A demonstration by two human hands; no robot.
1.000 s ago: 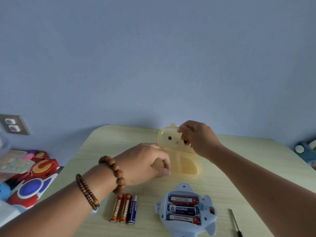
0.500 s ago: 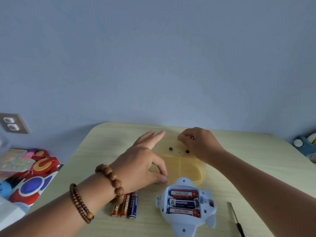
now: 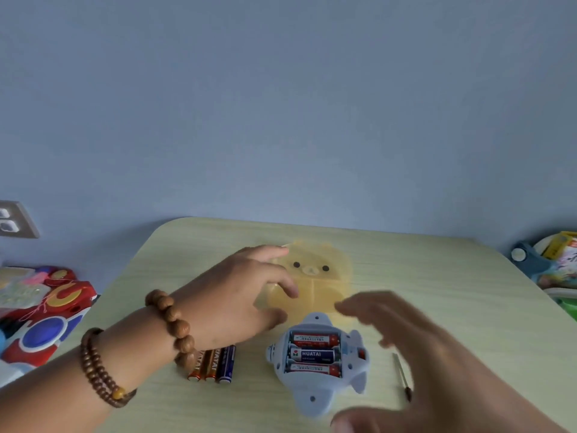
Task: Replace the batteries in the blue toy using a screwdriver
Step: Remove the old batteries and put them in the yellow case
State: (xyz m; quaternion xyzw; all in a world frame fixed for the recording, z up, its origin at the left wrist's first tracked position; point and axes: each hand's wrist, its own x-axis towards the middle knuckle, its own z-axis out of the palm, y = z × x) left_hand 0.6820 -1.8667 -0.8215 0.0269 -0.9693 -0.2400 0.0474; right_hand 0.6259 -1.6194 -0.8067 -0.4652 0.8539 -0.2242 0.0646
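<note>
The blue toy (image 3: 315, 392) lies on its back near the table's front edge, its battery bay uncovered with three batteries (image 3: 313, 354) inside. Three loose batteries (image 3: 214, 365) lie side by side to its left. A yellow bear-shaped box (image 3: 318, 276) lies flat behind the toy with its lid down. My left hand (image 3: 240, 295), fingers spread, rests on the box's left side. My right hand (image 3: 402, 335) hovers open and blurred over the toy's right side, holding nothing. The screwdriver (image 3: 402, 379) lies right of the toy, partly hidden by my right hand.
The pale wooden table (image 3: 437, 276) stands against a blue wall. A red and blue toy pile (image 3: 46, 317) sits off the left edge. More toys and a box (image 3: 555, 264) sit at the far right. A wall socket (image 3: 12, 220) is at the left.
The box lid went from raised to flat. My right hand left the lid and swung back toward me, over the toy. My left hand stayed on the box.
</note>
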